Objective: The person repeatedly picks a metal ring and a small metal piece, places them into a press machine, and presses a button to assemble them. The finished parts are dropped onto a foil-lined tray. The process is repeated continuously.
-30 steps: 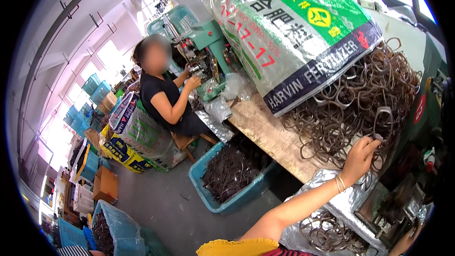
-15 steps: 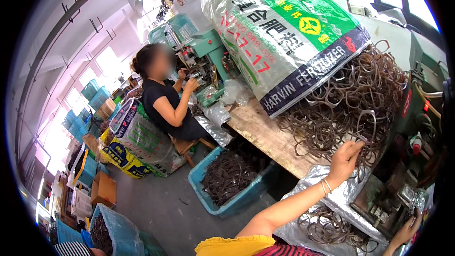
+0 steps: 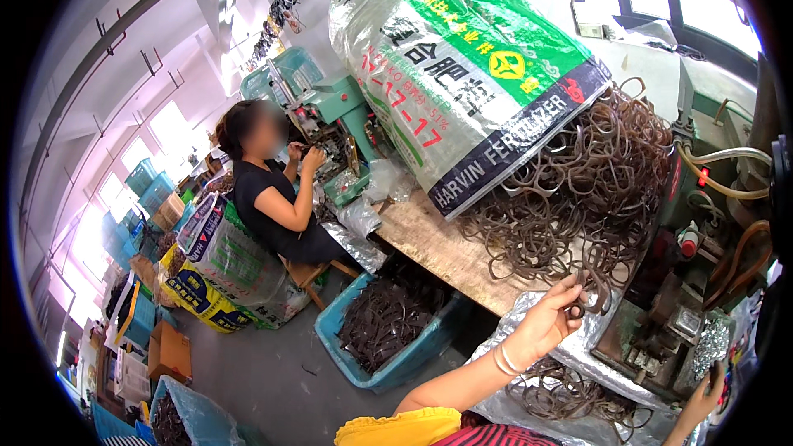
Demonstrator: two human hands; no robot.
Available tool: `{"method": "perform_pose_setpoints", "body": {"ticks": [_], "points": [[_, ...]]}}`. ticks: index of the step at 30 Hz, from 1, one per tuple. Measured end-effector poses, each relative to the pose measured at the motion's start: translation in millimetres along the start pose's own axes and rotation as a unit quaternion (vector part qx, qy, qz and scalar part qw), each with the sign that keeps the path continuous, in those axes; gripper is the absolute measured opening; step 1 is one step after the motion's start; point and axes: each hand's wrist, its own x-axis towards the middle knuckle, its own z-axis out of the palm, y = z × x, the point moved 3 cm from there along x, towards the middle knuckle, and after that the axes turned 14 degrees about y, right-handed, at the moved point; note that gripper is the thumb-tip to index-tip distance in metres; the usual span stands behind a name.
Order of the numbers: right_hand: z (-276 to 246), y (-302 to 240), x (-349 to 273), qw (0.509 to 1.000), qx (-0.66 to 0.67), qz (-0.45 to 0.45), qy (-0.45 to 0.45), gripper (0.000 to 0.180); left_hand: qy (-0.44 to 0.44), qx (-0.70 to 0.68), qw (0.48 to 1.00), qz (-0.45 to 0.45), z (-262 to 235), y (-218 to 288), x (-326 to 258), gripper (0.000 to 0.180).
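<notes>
Two hands are at work on the dark rubbery loops. The left hand (image 3: 552,320) reaches up toward one o'clock and has its fingertips pinched shut on a loop (image 3: 588,301) at the near edge of the heap (image 3: 578,186). The right hand (image 3: 709,388) sits low at five o'clock beside the grey machine (image 3: 677,314), mostly cut off by the rim, so I cannot tell whether it is open or closed or holds anything.

To do this pull cleanly, it seems best to draw the one loop slowly toward six o'clock, letting it slip free of its neighbours instead of dragging a clump off the wooden surface (image 3: 438,252); a light shake should shed any that cling.

That heap spills from the mouth of a big green-and-white sack (image 3: 462,58) lying on its side at twelve o'clock. Its loops are thin, brownish-black, oval or bent out of round, and thoroughly tangled together. More of them lie on crinkled silver sheeting (image 3: 529,400) below the left wrist, and a blue bin (image 3: 413,355) at eight o'clock holds dark strips.

A seated person in a black top (image 3: 264,206) works at a green machine (image 3: 330,128) at ten o'clock.
</notes>
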Motion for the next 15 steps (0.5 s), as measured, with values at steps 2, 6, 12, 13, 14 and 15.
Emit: {"method": "perform_pose_setpoints", "body": {"ticks": [2, 6, 12, 13, 14, 15], "points": [[-24, -4, -4, 0.992, -0.114, -0.05, -0.017, 0.032, 0.011, 0.051, 0.996, 0.069, 9, 9, -16, 0.03], [-25, 10, -5, 0.961, -0.242, -0.136, -0.005, 0.033, 0.003, 0.135, 0.963, 0.235, 17, 1, -16, 0.031], [21, 8, 19, 0.978, -0.2, -0.054, 0.038, 0.027, -0.091, 0.307, 0.812, 0.487, 62, -21, -36, 0.026], [19, 1, 21, 0.979, -0.189, -0.061, 0.043, 0.025, -0.1, 0.327, 0.786, 0.515, 64, -24, -35, 0.025], [19, -6, 23, 0.981, -0.176, -0.067, 0.047, 0.022, -0.126, 0.333, 0.766, 0.535, 68, -25, -37, 0.026], [19, -13, 26, 0.982, -0.164, -0.074, 0.051, 0.019, -0.151, 0.338, 0.745, 0.555, 73, -25, -40, 0.028]]}}
